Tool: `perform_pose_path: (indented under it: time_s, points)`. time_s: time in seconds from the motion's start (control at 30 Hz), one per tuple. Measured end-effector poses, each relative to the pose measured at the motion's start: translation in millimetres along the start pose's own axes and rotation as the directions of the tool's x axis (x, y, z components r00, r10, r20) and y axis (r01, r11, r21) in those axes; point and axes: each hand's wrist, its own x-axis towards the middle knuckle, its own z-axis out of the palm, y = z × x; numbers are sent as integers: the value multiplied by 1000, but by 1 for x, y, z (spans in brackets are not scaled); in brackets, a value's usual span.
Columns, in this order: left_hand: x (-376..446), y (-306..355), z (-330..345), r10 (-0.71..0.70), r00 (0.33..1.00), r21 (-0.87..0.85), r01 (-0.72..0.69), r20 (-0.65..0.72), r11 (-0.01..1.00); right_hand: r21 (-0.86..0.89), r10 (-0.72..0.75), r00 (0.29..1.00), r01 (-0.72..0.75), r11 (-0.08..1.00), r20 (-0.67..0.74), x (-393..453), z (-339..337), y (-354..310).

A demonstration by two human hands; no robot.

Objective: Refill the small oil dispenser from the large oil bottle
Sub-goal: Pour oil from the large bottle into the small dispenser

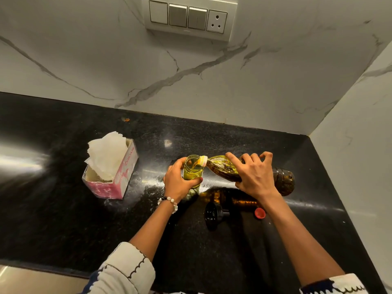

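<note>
The small glass oil dispenser (192, 171) stands upright on the black counter, partly filled with yellow oil. My left hand (179, 180) is wrapped around its body. The large oil bottle (220, 167) is tipped nearly flat, its yellow-collared neck resting over the dispenser's open mouth, and oil streams in. My right hand (253, 174) grips the bottle's middle from above. The dispenser's black spout lid (214, 213) lies on the counter in front, and the bottle's red cap (260, 213) lies to its right.
An open pink tissue box (111, 168) with white tissues sticks up at the left. Marble walls close in the back and right side of the counter (63, 209). A switch panel (188, 16) sits high on the back wall.
</note>
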Motion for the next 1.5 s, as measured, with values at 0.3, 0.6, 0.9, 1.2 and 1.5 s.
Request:
perform_pose_path:
  time_s: [0.3,0.6,0.9,1.2,1.5]
  points:
    - [0,1,-1,4,1000,1,-4,-1,1000,4,11,1000,-11,1000,24,-2,-2,2]
    - [1,0,0,-8,1000,7,8,4,1000,8,9,999,-9,1000,36,-3,-1,2]
    - [1,-1,0,-16,1000,21,16,16,1000,16,13,999,-14,1000,46,-3,1,2]
    - [1,-2,0,-14,1000,20,14,10,1000,25,19,999,-20,999,51,-4,3,1]
    - [2,-2,1,-19,1000,19,19,8,1000,30,15,999,-16,999,43,-3,3,2]
